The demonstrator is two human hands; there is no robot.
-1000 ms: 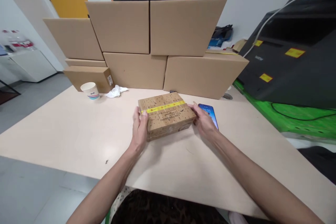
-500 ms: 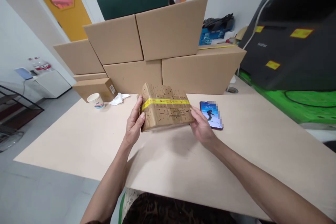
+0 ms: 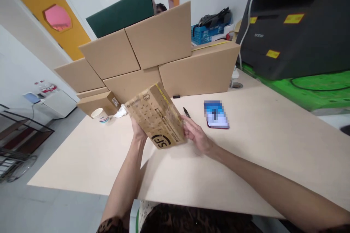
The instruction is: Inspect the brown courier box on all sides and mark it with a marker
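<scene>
Holding a small printed carton (image 3: 153, 116) tilted over the middle of the bench (image 3: 232, 178), presenting a black logo (image 3: 162, 141) on its broad face and yellow tape (image 3: 163, 95) along its narrow upper side. Clamping the fingers (image 3: 189, 123) of the right hand (image 3: 198, 136) onto the carton's right side. Clasping the opposite side with the left hand (image 3: 139, 130), hiding most of those fingers behind the cardboard. Facing a black marker (image 3: 186, 112) on the bench just beyond the right hand, and a small black piece (image 3: 176, 97) farther back, near the foot of stacked cartons (image 3: 197, 74). Seeing a lit phone (image 3: 216, 114) lying to the right of the marker, near the right hand. Looking past the carton's left side at a paper cup (image 3: 100, 115) beside a crumpled tissue (image 3: 120, 111). Spotting a dark green box (image 3: 121, 12) on top of the stacked cartons.
</scene>
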